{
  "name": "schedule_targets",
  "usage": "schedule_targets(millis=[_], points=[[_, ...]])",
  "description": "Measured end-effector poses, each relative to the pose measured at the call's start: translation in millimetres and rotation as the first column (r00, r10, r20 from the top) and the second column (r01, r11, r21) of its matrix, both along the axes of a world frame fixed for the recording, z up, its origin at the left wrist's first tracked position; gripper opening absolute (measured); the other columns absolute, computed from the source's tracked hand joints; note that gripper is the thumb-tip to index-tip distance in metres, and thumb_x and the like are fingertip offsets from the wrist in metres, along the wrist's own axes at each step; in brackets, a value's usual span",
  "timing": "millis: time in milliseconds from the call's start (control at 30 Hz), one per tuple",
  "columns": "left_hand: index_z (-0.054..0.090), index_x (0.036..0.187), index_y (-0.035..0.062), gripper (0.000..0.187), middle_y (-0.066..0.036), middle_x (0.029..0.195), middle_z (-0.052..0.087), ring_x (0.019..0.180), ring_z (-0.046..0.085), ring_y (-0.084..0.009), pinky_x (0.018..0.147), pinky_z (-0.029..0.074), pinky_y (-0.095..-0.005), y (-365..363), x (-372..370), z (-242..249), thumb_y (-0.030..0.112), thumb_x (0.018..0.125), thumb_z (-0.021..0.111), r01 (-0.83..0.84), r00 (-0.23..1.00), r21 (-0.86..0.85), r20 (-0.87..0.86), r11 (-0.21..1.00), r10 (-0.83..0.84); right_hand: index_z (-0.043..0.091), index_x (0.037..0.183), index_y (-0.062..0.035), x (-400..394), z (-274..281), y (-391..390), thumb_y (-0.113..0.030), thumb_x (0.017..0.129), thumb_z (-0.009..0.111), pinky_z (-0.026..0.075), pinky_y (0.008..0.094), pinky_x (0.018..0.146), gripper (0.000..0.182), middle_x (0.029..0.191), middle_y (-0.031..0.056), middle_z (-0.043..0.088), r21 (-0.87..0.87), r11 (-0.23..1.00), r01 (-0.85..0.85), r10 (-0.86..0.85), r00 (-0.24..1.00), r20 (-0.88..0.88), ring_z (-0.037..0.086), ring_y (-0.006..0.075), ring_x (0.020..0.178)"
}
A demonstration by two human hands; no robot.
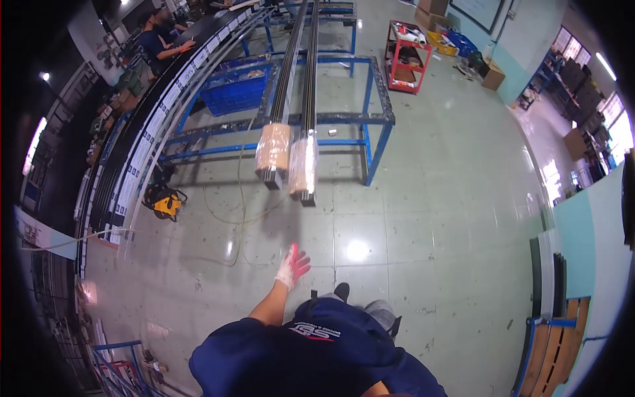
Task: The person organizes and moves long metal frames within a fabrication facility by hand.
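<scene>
My left hand [293, 266], in a white glove with a red palm and fingers, reaches out over the tiled floor. Its fingers are apart and nothing is in them. Nearest to it, beyond the fingertips and not touched, are the ends of two long bundles of dark profiles, a left bundle [285, 92] and a right bundle [309, 86]. Brown wrapping under clear film covers the left end [273, 147] and the right end [303, 165]. Both bundles rest on a blue metal frame table [380, 99] and stick out past its near edge. My right hand is out of sight.
A red trolley [405, 58] stands behind right. Left is a long bench with profiles [142, 142], where a person [159, 43] works. A blue crate [235, 92] sits under the table. A yellow-black tool [165, 204] and a hose [241, 218] lie on the floor.
</scene>
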State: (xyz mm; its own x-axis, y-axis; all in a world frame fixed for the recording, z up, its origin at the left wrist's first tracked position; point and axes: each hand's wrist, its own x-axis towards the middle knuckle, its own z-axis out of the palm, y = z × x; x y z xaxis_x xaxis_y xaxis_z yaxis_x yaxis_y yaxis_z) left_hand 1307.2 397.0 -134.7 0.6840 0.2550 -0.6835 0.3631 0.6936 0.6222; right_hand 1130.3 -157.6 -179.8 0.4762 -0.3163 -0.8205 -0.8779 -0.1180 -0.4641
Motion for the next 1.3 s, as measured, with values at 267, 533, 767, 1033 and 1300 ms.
schedule_targets(millis=[267,533,767,1033,1300], points=[[0.037,0.170,0.0196,0.112,-0.011,0.172,0.037,0.154,0.041,-0.0448,0.124,0.034,-0.0706,5,202,27,0.084,0.086,0.073,-0.342,0.884,-0.268,0.234,0.901,0.405,0.055,0.129,-0.0006,270,-27,-90,-0.036,0.111,0.062,0.053,0.0577,0.053,0.040,0.086,0.0187,0.064,0.016,0.993,-0.117,0.118,0.993,-0.017,0.066,0.0378,0.064],[0.042,0.169,0.0271,0.108,-0.002,0.171,0.044,0.153,0.041,-0.0360,0.118,0.032,-0.0709,-22,248,64,0.087,0.083,0.071,-0.751,0.609,-0.164,0.202,0.639,0.767,0.052,0.139,0.0032,565,-40,-135,-0.031,0.111,0.065,0.053,0.0588,0.055,0.046,0.093,0.0225,0.067,0.159,0.976,-0.149,0.143,0.988,0.051,0.068,0.0419,0.068],[0.060,0.155,0.0297,0.086,0.003,0.161,0.058,0.149,0.048,-0.0305,0.109,0.040,-0.0697,-32,272,71,0.081,0.087,0.070,-0.900,0.416,-0.091,0.113,0.426,0.902,0.054,0.142,0.0032,800,16,-93,-0.031,0.109,0.070,0.052,0.0452,0.048,0.051,0.092,0.0148,0.065,0.139,0.981,-0.135,0.115,0.984,0.139,0.068,0.0306,0.062],[0.067,0.145,0.0191,0.073,0.000,0.147,0.069,0.131,0.065,-0.0281,0.092,0.058,-0.0555,-47,293,87,0.067,0.091,0.075,-0.982,0.175,-0.033,0.169,0.183,0.970,0.058,0.132,0.0014,906,29,-39,-0.031,0.109,0.071,0.045,0.0506,0.049,0.042,0.093,0.0175,0.064,0.121,0.967,-0.224,0.236,0.966,-0.102,0.061,0.0336,0.060],[0.068,0.144,0.0163,0.074,-0.004,0.141,0.073,0.122,0.072,-0.0307,0.084,0.063,-0.0534,-53,319,108,0.069,0.093,0.073,-0.995,0.082,-0.055,0.107,0.088,0.991,0.070,0.113,0.0066,1015,40,36,-0.026,0.099,0.072,0.069,0.0421,0.065,0.036,0.096,0.0157,0.075,-0.050,0.662,-0.748,0.717,0.651,-0.247,0.083,0.0297,0.083]])
